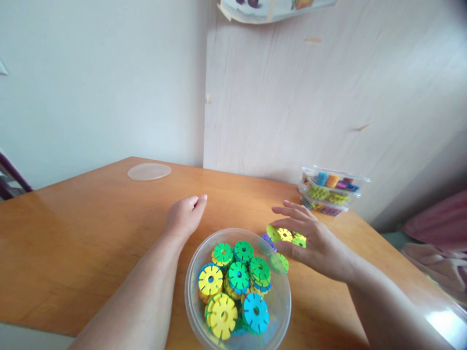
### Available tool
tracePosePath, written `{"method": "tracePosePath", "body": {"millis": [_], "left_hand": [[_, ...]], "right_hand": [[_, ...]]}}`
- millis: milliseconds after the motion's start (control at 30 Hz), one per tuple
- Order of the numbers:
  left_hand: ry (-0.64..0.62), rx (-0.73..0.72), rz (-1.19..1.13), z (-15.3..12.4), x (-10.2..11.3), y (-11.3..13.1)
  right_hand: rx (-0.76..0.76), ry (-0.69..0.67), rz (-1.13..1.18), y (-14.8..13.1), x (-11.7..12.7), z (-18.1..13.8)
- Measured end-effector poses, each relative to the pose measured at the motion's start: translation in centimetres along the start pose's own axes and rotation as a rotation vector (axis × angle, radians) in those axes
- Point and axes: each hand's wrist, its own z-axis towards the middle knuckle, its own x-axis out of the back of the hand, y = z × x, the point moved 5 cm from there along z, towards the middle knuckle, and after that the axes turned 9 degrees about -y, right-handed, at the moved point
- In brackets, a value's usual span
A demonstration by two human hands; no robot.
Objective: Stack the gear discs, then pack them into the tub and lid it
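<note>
A round clear plastic tub [282, 311] stands in front of me, holding several stacks of notched plastic discs, among them yellow discs [221, 316], green discs [239, 275] and a blue disc [256, 312]. Beyond its left rim, my left hand [185, 215] is closed, thumb along the top; its palm side is hidden. My right hand [310, 238] is right of the tub, with a yellow-green disc [273, 233] between thumb and index finger and the other fingers stretched out. Behind it, a purple disc [269, 242], a yellow disc [284, 235] and others lie on the table.
The tub stands on a brown wooden table [91, 233]. A round translucent lid [149, 171] lies at the far left. At the back right are stacked clear boxes [330, 190] of colourful pieces. A pale wall panel [262, 112] rises behind the table.
</note>
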Motion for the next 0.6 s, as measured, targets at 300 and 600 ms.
{"method": "tracePosePath", "body": {"millis": [300,600], "left_hand": [[0.007,-0.008,0.009,0.0,0.1,0.0],[0.019,-0.026,0.014,0.0,0.1,0.0]], "right_hand": [[0.144,-0.092,0.026,-2.9,0.2,-0.7],[-0.075,-0.036,0.246,0.2,1.9,-1.4]]}}
